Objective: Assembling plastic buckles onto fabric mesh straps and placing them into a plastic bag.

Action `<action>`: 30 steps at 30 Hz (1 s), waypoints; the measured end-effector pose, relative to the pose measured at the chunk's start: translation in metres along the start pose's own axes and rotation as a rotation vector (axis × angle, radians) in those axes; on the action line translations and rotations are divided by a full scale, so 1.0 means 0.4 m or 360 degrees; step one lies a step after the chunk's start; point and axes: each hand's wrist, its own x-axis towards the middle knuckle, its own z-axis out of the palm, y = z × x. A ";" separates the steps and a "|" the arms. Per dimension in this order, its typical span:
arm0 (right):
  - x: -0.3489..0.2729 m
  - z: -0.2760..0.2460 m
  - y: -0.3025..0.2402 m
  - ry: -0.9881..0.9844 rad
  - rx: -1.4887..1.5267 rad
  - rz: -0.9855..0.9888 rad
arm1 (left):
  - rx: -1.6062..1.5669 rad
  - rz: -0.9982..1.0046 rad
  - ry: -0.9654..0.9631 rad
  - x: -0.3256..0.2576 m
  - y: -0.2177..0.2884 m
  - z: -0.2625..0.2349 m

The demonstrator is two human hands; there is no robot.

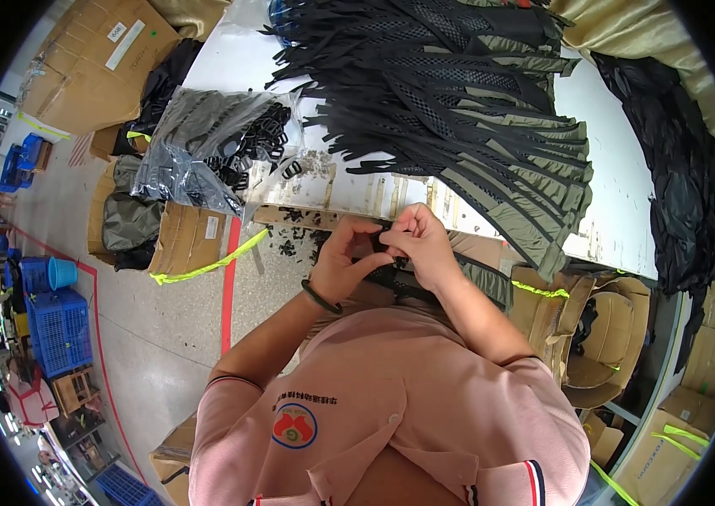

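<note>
My left hand (347, 257) and my right hand (427, 251) meet at the table's near edge, fingers pinched around a small black strap end (386, 239). Fingers partly hide it, so I cannot tell whether a buckle is on it. An olive-and-black strap piece (484, 280) hangs below my right forearm. Beyond my hands, a large pile of black mesh straps with olive fabric ends (459, 101) covers much of the white table (615, 194). At the table's left, black plastic buckles (263, 139) spill from a clear plastic bag (193, 160). One loose buckle (292, 169) lies beside them.
Left of the table stands an open cardboard box (193, 240) with dark fabric inside, near a bigger carton (96, 63). Black scraps (290, 240) litter the floor. Another open carton (606, 337) is at the right, below black plastic sheeting (678, 169). Blue crates (60, 333) stand far left.
</note>
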 end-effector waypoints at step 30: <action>0.008 -0.262 -0.162 0.0641 -0.2460 -0.0927 | -0.0235 -0.0909 -0.0041 0.177 -0.055 0.011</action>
